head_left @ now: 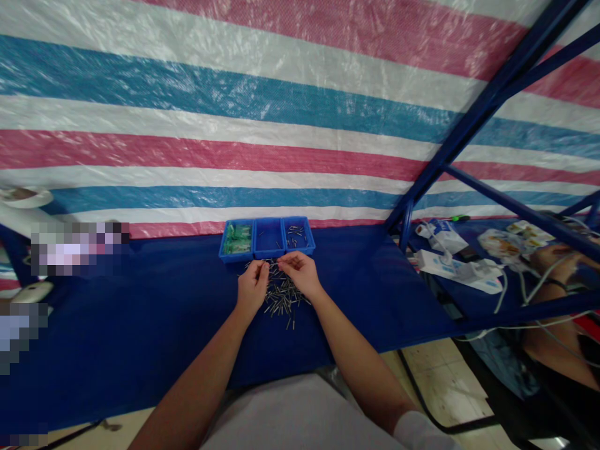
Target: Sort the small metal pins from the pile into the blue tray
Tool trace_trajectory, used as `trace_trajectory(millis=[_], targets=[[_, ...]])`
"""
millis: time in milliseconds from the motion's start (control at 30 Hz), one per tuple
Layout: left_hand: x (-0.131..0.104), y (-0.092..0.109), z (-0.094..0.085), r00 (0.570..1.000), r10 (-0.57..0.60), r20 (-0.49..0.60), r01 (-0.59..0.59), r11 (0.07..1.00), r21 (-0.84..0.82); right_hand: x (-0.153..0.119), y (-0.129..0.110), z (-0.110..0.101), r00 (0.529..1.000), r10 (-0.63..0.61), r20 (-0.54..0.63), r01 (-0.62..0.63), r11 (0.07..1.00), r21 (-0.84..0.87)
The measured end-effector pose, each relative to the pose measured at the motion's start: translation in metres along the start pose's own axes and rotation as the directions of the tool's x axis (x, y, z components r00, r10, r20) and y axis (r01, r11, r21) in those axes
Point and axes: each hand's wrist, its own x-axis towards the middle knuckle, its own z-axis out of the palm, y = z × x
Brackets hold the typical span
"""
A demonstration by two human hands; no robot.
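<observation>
Over a pile of thin metal pins (284, 300), which look like rivets or small screws, both of my hands come close together. My left hand (252, 287) is closed in a pinch, thumb against forefinger, at the pile's left edge. Facing it, my right hand (300, 273) also pinches with thumb and forefinger. Slim metal pieces show between the fingertips, but which piece each hand grips is too small to tell. Just beyond the hands stand three joined blue bins: the left bin (237, 257) holds green-tinted pieces, the middle bin (268, 237) a few pins, the right bin (307, 240) several.
The blue tabletop (164, 300) ends at a striped plastic sheet (262, 144). A blue metal frame (445, 153) rises on the right. Past it lie a white power strip (459, 272), cables and plastic bags (501, 244). A co-worker's arm (557, 350) shows at far right.
</observation>
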Motion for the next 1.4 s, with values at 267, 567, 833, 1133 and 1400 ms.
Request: trace_trajectory(millis=[267,567,833,1133,1400], targets=[[0.0009,0.0017,0.0003,0.998,0.048,-0.033,-0.048,0.999,0.011,0.001,-0.0002,-0.0004,1.0,-0.003,-0.007,0.003,1.0,-0.009],[0.0004,0.0035,0.0002,0.998,0.054,-0.026,-0.054,0.999,0.006,0.0008,-0.0016,-0.0011,1.0,0.001,-0.002,-0.001,1.0,0.01],[0.0006,0.003,-0.0004,0.999,0.045,-0.02,-0.045,0.999,0.021,-0.0005,-0.002,-0.0009,1.0,-0.009,0.01,0.009,0.999,-0.046],[0.0007,0.0028,-0.0004,0.999,0.044,-0.014,-0.043,0.999,0.033,-0.0012,0.0009,-0.0001,1.0,-0.01,0.029,0.012,0.998,-0.063],[0.0015,-0.0029,0.0009,0.999,0.027,0.028,-0.028,1.0,0.015,-0.0001,0.0068,-0.001,0.999,-0.022,0.047,0.025,0.998,-0.052]])
